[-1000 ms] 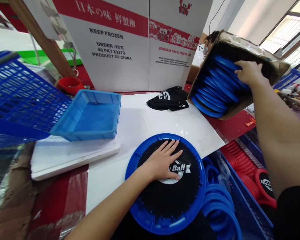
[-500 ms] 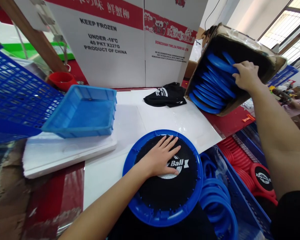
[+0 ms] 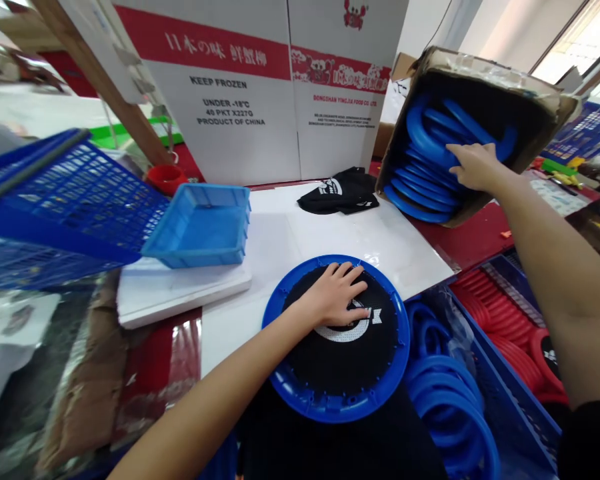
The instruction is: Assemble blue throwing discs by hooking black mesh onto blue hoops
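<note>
My left hand (image 3: 337,293) lies with fingers spread on the black mesh disc (image 3: 350,363), which has a white printed logo partly under my palm. Around that disc runs a blue plastic ring (image 3: 280,373) with small pegs; it rests at the table's front edge, over my lap. My right hand (image 3: 475,167) reaches into a tilted cardboard box (image 3: 500,70) and pinches the rim of a blue ring (image 3: 420,130) there. Several more blue rings (image 3: 420,193) are stacked inside. Part of the grip is hidden behind my fingers.
A folded black cloth piece (image 3: 340,190) lies toward the back of the white table sheet (image 3: 310,233). At left are a blue tray (image 3: 205,230) on white foam (image 3: 180,290) and a blue basket (image 3: 75,207). To the right stand crates with blue rings (image 3: 450,400) and red rings (image 3: 505,347).
My right hand has shifted lower and left in the box, and the upper blue rings now lie differently. My left hand stays on the mesh disc. The camera view has turned slightly left.
</note>
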A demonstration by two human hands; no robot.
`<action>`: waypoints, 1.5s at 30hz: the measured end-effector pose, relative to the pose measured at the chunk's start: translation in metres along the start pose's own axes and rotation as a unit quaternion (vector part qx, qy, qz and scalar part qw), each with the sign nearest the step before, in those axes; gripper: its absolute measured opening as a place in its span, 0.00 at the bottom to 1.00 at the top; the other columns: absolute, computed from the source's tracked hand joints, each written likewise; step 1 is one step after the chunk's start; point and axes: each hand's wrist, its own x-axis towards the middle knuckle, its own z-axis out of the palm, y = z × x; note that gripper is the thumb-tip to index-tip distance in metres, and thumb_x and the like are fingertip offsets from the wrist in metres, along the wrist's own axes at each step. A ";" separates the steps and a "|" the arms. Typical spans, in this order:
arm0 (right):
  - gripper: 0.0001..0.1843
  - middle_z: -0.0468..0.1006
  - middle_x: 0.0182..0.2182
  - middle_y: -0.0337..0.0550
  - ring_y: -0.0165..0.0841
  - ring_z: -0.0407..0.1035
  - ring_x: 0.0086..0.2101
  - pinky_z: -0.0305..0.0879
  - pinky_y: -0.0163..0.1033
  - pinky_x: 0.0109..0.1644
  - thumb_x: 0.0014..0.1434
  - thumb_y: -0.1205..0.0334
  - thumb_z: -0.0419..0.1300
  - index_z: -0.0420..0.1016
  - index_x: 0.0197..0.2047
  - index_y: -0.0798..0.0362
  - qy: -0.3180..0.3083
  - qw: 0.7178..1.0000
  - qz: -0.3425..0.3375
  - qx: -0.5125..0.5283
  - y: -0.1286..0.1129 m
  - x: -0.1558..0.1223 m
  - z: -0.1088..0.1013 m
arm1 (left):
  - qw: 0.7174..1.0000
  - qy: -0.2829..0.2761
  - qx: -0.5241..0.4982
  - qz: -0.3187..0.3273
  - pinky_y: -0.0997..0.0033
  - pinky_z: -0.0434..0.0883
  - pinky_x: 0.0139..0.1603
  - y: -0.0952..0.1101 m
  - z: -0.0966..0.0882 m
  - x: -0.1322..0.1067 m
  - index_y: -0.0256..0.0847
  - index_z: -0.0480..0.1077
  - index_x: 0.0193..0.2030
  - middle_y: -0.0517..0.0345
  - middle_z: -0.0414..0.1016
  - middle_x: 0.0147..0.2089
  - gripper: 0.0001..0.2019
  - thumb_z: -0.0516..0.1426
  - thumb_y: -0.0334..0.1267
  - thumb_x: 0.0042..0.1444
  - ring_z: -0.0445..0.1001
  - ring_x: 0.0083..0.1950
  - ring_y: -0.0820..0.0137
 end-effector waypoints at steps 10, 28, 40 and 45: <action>0.26 0.80 0.53 0.60 0.48 0.75 0.48 0.67 0.49 0.50 0.69 0.63 0.60 0.67 0.68 0.58 0.042 0.967 -0.245 0.049 -0.068 -0.108 -0.005 | 0.999 0.000 0.024 -0.030 0.41 0.65 0.63 0.008 -0.012 0.022 0.40 0.76 0.54 0.41 0.74 0.65 0.18 0.58 0.50 0.67 0.69 0.65 0.44; 0.36 0.78 0.59 0.61 0.48 0.76 0.55 0.78 0.55 0.56 0.74 0.65 0.56 0.50 0.79 0.54 0.104 0.846 -0.391 0.348 -0.169 -0.220 0.020 | 0.353 0.512 -0.668 -0.409 0.65 0.78 0.48 0.200 0.132 -0.097 0.45 0.75 0.51 0.53 0.82 0.47 0.25 0.68 0.60 0.54 0.81 0.47 0.63; 0.35 0.79 0.60 0.53 0.45 0.75 0.57 0.75 0.51 0.61 0.73 0.59 0.58 0.55 0.79 0.47 0.071 0.794 -0.398 0.454 -0.187 -0.234 -0.019 | 0.432 0.435 -0.765 -0.196 0.47 0.81 0.56 0.188 0.060 -0.064 0.50 0.73 0.60 0.50 0.83 0.56 0.22 0.64 0.56 0.64 0.84 0.54 0.55; 0.31 0.78 0.62 0.52 0.42 0.74 0.60 0.74 0.47 0.62 0.74 0.61 0.56 0.59 0.77 0.48 0.010 0.768 -0.414 0.488 -0.175 -0.227 -0.036 | 0.447 0.450 -0.746 -0.204 0.45 0.81 0.57 0.189 0.040 -0.048 0.45 0.77 0.55 0.48 0.84 0.54 0.21 0.69 0.52 0.60 0.84 0.54 0.52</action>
